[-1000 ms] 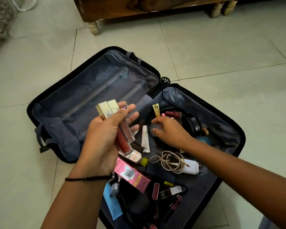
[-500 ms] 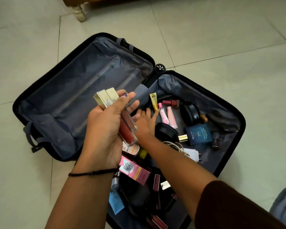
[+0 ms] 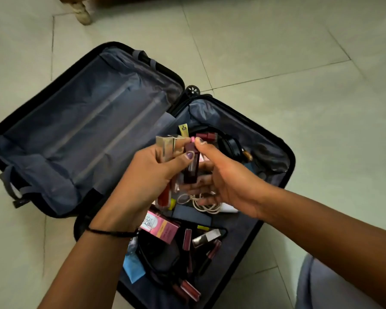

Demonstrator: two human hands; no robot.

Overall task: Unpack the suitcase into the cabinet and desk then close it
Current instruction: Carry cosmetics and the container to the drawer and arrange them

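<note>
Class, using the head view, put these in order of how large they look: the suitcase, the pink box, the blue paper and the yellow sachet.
1. suitcase, by far the largest
2. pink box
3. blue paper, partly hidden, so its place below the box is unsure
4. yellow sachet, smallest, though it lies farther from the camera

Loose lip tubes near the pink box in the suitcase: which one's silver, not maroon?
The silver tube, lying slantwise just right of the pink box. The other loose tubes around it are maroon all over.
</note>
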